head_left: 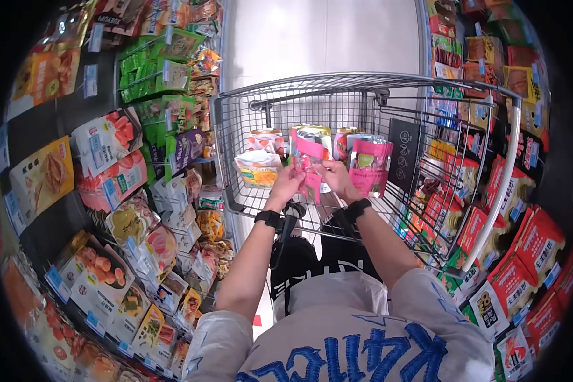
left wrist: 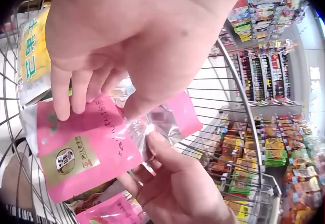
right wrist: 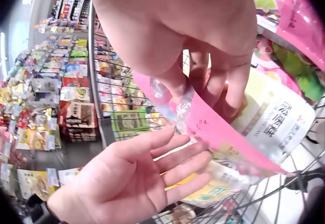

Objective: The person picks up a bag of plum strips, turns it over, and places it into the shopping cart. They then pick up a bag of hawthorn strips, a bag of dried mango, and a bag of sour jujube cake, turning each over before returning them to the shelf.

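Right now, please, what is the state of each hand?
Left hand: open, fingers fairly straight, by the pink packet.
Right hand: closed, pinching the pink packet.

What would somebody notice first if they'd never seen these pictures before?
Probably the bright pink pouch, which the right hand pinches over the wire shopping cart, with the left hand right by it. Next might come the big blue letters across the pale shirt at the bottom of the head view. The red packets at lower right in that view may catch the eye too.
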### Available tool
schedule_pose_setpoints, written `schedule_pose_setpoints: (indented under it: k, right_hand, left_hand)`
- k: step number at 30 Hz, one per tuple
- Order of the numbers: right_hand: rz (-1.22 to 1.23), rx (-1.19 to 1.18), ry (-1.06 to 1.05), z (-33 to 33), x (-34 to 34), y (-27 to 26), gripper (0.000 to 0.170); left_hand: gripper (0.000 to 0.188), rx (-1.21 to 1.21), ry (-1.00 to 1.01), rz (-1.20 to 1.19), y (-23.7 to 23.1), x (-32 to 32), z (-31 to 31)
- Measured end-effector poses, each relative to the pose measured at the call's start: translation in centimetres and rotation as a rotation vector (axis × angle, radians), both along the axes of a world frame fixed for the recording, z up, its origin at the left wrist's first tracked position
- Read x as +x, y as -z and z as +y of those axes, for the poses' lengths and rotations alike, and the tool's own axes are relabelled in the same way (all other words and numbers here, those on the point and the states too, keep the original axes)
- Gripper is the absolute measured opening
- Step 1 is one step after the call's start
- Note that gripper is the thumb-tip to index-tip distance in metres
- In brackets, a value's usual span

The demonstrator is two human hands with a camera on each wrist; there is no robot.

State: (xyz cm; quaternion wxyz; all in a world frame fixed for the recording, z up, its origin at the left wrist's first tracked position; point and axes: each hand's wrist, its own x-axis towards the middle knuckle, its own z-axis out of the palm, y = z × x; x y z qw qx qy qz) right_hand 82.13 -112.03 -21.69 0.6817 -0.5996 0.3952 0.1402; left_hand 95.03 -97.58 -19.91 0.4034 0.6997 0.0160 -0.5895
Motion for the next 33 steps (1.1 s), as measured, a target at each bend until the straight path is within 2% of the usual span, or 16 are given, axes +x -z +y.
schedule_pose_setpoints:
  k: [2,6,8,11,14,16,18,19,20,21,22,24,26,28,31,33]
  right_hand:
    - [-0.121,0.354,0.406,-0.4,0.3,-2.8,0.020]
    - [-0.112,0.435,0.570,-2.2,0.8,-8.5,0.024]
    - [-0.209,0.623,0.741,-2.4,1.5,-11.2,0.027]
    - [-0.377,0.762,0.756,-1.0,3.4,-14.2,0.025]
    - [-0.548,0.884,0.733,1.9,5.3,-17.9,0.020]
    - [-0.505,1.000,0.716,4.6,6.2,-20.5,0.021]
    - [-0.532,1.027,0.588,7.4,6.8,-23.5,0.025]
    - [-0.546,1.015,0.541,8.9,7.5,-26.5,0.020]
    - [-0.561,1.002,0.495,10.6,7.9,-28.7,0.017]
    - [-0.595,1.038,0.427,12.2,7.6,-29.2,0.018]
    - [-0.498,1.151,0.279,13.2,7.3,-29.8,0.031]
    - [-0.604,0.854,0.214,17.3,6.5,-31.9,0.033]
    - [-0.580,0.867,0.215,19.1,6.0,-33.3,0.032]
    - [-0.818,-0.135,-0.371,22.9,4.0,-35.7,0.027]
    - [-1.272,-0.414,-0.611,28.3,3.4,-40.3,0.024]
    - [-1.237,-0.396,-0.660,31.3,2.5,-38.8,0.026]
  left_hand:
    - [0.036,0.043,0.058,0.056,-3.7,0.9,-0.4]
    - [0.054,0.119,0.194,0.168,-9.0,2.0,0.5]
    - [0.075,0.077,0.201,0.199,-12.2,1.7,1.4]
    - [0.083,-0.040,0.112,0.195,-18.4,1.1,2.2]
    - [0.072,-0.169,-0.069,0.149,-21.3,-0.1,4.5]
    - [0.066,-0.369,-0.356,0.165,-24.0,-1.0,6.0]
    - [0.060,-0.544,-0.579,0.166,-25.8,-1.7,8.2]
    - [0.060,-0.563,-0.591,0.129,-26.9,-2.2,9.4]
    - [0.054,-0.640,-0.754,0.112,-27.9,-2.7,10.6]
    - [0.048,-0.721,-0.914,0.101,-28.8,-3.3,12.0]
    - [0.048,-0.745,-0.921,0.076,-29.7,-3.9,13.6]
    - [0.041,-0.935,-1.169,0.156,-31.5,-4.7,16.8]
    - [0.038,-0.998,-1.230,0.158,-32.7,-5.2,18.4]
    - [0.037,-1.081,-1.400,0.005,-34.9,-6.9,22.6]
    - [0.035,-1.170,-1.451,-0.131,-38.8,-8.9,29.2]
    - [0.032,-1.196,-1.496,-0.284,-39.5,-10.8,33.5]
